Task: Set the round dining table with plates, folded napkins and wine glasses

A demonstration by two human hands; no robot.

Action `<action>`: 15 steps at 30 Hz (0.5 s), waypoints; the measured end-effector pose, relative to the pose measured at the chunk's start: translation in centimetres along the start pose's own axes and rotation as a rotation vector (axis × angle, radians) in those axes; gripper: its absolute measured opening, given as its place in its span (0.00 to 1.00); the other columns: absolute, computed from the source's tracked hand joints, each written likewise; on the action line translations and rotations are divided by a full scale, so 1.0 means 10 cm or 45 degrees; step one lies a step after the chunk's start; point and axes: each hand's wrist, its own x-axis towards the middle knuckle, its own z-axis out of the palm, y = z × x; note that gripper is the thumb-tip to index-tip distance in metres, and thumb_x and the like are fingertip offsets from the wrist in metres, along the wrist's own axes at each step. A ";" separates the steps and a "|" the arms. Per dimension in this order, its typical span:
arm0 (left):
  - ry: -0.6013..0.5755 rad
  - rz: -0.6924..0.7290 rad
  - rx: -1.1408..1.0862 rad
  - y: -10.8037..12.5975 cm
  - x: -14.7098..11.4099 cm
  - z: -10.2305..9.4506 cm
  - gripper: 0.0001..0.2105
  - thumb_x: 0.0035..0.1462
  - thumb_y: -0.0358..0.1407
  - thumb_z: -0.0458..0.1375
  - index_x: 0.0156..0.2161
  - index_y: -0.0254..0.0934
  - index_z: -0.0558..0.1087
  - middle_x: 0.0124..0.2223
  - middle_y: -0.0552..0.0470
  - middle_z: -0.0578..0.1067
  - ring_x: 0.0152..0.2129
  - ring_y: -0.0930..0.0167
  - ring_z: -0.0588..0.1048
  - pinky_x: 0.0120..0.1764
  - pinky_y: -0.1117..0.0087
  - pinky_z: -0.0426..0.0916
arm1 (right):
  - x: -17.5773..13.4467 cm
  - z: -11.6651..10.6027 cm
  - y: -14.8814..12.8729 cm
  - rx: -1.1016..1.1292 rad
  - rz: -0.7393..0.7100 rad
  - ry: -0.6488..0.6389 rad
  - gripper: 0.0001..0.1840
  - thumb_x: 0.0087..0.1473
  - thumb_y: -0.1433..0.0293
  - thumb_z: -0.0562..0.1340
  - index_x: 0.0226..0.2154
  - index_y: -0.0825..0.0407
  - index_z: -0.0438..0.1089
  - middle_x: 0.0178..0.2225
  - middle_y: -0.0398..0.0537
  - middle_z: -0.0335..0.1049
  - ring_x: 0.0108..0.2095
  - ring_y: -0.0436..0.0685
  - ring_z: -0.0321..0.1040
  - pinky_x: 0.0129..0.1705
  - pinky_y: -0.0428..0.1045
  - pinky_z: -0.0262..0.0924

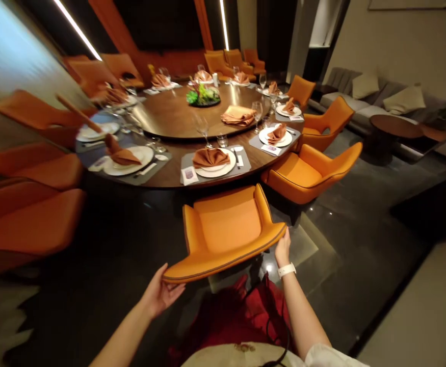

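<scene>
An orange armchair [228,219] with dark piping stands in front of me, its backrest toward me and its seat facing the round table. My left hand [162,291] grips the left end of the backrest, thumb at the edge and fingers below it. At the right end, my right hand [283,248], with a white watch [287,270] on the wrist, is closed around the corner; some of its fingers are hidden. Just beyond the seat, at the table's edge, a folded brown napkin [211,158] lies on a white plate [226,169].
The round wooden table [169,182] bears several place settings, stacked cloths [238,116] and a green centrepiece [203,95]. Another orange armchair [303,171] stands close on the right; more chairs [27,219] line the left. A grey sofa [355,94] and a small round table [396,126] are at the right.
</scene>
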 end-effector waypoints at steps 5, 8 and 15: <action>-0.058 0.179 -0.196 -0.19 -0.26 0.06 0.25 0.67 0.45 0.53 0.67 0.48 0.58 0.38 0.49 0.75 0.29 0.68 0.80 0.32 0.69 0.76 | 0.11 0.05 0.11 0.034 -0.060 0.068 0.36 0.61 0.59 0.40 0.67 0.58 0.49 0.66 0.62 0.56 0.64 0.60 0.59 0.62 0.54 0.59; -0.134 0.191 -0.139 -0.24 -0.37 -0.20 0.24 0.67 0.41 0.54 0.66 0.47 0.60 0.51 0.44 0.77 0.35 0.67 0.81 0.36 0.69 0.75 | 0.05 0.10 0.22 0.127 0.341 -0.050 0.35 0.62 0.52 0.38 0.65 0.51 0.49 0.59 0.60 0.64 0.48 0.58 0.74 0.45 0.52 0.70; -0.047 0.279 0.074 -0.56 -0.12 -1.56 0.21 0.62 0.41 0.60 0.58 0.41 0.70 0.63 0.41 0.71 0.45 0.64 0.80 0.42 0.69 0.73 | -0.74 0.61 0.47 -0.305 0.748 -0.669 0.18 0.63 0.57 0.47 0.36 0.51 0.64 0.28 0.48 0.69 0.25 0.54 0.69 0.31 0.49 0.66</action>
